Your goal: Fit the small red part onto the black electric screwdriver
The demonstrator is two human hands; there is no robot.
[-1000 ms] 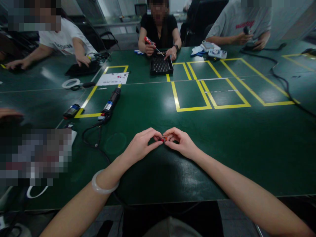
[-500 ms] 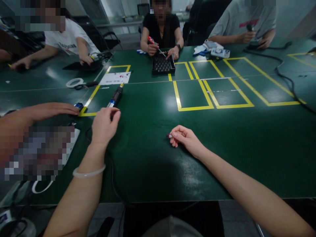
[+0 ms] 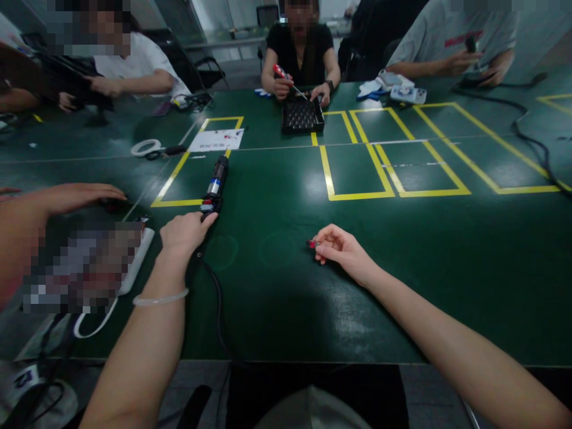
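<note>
My left hand (image 3: 185, 231) is closed around the near part of a dark cylindrical corded tool (image 3: 215, 182) with a silver and blue band. The thumb lies along its right side, and the other fingers are mostly hidden. Near the tool's middle is a small red and pale part. A black cord (image 3: 218, 298) runs from under this hand toward the table's front edge. My right hand (image 3: 337, 245), fingers curled, pinches a tiny red and dark piece (image 3: 311, 243) just above the green table (image 3: 277, 304); its kind is too small to make out.
Yellow tape (image 3: 361, 195) outlines boxes on the table. A white paper (image 3: 217, 139) and a white ring (image 3: 145, 148) lie at the back left. A co-worker's arm (image 3: 67, 196) reaches in from the left beside a white power strip (image 3: 138, 259). Opposite, a person works over a black tray (image 3: 302, 128).
My left hand has shifted back along the corded tool, uncovering more of its body. The right hand's piece has turned and shows more red. The left co-worker's hand has drawn back left.
</note>
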